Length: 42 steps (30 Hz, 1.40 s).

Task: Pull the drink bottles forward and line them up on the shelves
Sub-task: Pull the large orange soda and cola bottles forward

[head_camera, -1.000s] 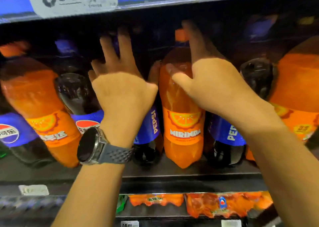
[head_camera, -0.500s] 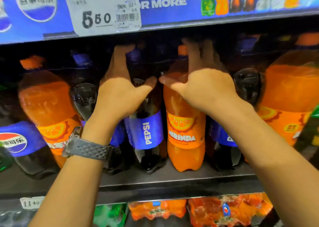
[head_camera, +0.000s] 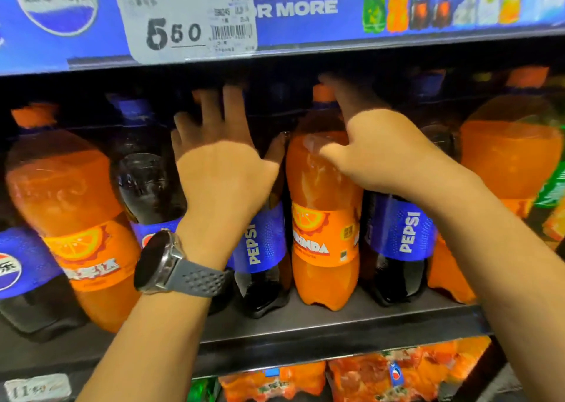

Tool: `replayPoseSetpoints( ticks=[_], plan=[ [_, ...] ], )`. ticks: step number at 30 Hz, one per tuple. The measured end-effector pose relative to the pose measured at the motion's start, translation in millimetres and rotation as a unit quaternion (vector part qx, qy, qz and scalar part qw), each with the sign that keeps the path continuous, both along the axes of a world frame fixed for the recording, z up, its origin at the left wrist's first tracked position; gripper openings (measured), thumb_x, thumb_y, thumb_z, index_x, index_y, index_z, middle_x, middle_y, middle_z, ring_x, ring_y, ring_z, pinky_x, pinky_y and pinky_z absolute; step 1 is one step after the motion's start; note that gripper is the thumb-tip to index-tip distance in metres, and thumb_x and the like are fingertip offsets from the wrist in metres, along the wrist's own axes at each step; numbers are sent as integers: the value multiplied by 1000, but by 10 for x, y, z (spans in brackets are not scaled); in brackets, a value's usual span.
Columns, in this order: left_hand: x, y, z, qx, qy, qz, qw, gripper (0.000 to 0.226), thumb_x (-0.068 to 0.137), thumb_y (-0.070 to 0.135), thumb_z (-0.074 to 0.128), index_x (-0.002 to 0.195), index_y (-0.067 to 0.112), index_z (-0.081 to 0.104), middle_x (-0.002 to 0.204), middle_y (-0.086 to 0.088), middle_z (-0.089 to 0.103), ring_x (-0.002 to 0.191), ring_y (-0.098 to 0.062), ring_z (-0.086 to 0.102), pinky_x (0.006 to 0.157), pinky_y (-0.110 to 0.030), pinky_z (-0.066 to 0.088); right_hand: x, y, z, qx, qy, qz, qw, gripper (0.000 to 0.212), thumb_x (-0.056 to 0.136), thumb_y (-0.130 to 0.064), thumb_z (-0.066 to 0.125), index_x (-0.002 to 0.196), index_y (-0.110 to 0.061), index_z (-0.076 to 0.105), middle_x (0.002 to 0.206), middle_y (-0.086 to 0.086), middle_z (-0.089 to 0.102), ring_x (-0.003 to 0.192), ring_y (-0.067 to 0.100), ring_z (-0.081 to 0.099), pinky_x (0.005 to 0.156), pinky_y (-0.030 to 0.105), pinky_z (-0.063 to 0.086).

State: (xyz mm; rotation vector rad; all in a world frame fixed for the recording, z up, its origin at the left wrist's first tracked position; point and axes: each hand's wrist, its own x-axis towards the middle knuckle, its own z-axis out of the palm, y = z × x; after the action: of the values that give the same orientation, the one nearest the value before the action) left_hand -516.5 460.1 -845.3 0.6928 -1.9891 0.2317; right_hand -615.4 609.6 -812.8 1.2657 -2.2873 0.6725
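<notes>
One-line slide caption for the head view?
Left hand on a Pepsi bottle, right hand holding a Mirinda bottle on the shelf.

An orange plastic Mirinda bottle [head_camera: 324, 218] with an orange cap is stood upright near the front edge of the black shelf [head_camera: 305, 331]. It is flanked just beside by a dark Pepsi bottle with a blue label [head_camera: 263, 249] on the left and a second blue-labelled Pepsi bottle [head_camera: 400, 233] on the right. A large orange bottle [head_camera: 79, 218] and a dark cola bottle [head_camera: 146, 181] are set further left, and another orange bottle [head_camera: 507, 157] further right.
</notes>
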Motion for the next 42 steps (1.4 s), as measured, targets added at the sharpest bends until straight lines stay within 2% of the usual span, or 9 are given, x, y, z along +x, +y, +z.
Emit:
replayPoseSetpoints(
  ticks=[8,15,17,21,25,28,32,36,42],
  plan=[
    [122,-123,-1,66,47,-164,983,62,74,54,62,125,30,37,129,3,49,104,-34,47,85,-33,35,27,-99,-93,-29,56,-73,995,80,81,-63,53,146,-33,18,148,3,33,125,39,41,89,43,44],
    [258,-251,41,164,16,-287,943,64,82,39,65,135,40,29,130,8,52,101,-11,54,82,-19,37,118,-227,-135,-29,156,-169,973,79,80,-70,46,140,-20,31,131,11,46,109,43,48,79,41,44],
    [231,-199,24,174,18,-278,945,66,84,34,60,139,38,25,135,4,50,98,-11,53,80,-20,36,130,-236,-135,-19,156,-172,972,78,82,-68,43,140,-18,29,132,13,45,111,43,46,82,43,43],
    [92,30,-39,113,33,-144,983,75,85,43,51,148,15,22,152,-14,29,129,-35,39,103,-40,35,99,-192,-174,-17,56,-101,993,80,85,-63,46,148,-25,14,146,11,28,126,43,34,102,51,35],
    [-31,158,-62,52,36,-5,998,82,82,54,44,145,4,28,146,-22,35,119,-43,43,96,-47,37,30,-93,-183,-85,-84,63,991,83,84,-35,57,151,-31,8,153,6,20,139,31,25,111,37,27],
    [-110,189,-63,42,33,30,998,86,80,58,44,145,4,29,143,-21,39,113,-43,46,90,-47,39,-6,-81,-194,-82,-89,81,989,81,85,-33,53,151,-30,6,157,3,15,143,22,18,111,30,21],
    [-150,141,-78,30,34,42,998,90,76,61,52,144,5,31,141,-19,41,105,-43,49,85,-47,41,-42,-74,-221,-74,-67,65,993,82,84,-39,50,150,-35,2,159,-2,10,143,22,22,109,33,27],
    [-126,68,-107,22,36,16,999,89,77,59,53,145,7,30,143,-16,39,104,-41,49,88,-44,40,-31,-71,-223,-76,-50,49,995,82,85,-45,50,150,-37,2,158,-1,16,138,28,31,105,41,36],
    [-51,-34,-111,21,57,-51,997,85,78,58,50,146,13,29,147,-7,35,115,-34,47,95,-35,35,95,-164,-243,-47,29,-60,997,82,86,-58,47,150,-32,3,153,4,22,134,40,30,96,51,41]
  ],
)
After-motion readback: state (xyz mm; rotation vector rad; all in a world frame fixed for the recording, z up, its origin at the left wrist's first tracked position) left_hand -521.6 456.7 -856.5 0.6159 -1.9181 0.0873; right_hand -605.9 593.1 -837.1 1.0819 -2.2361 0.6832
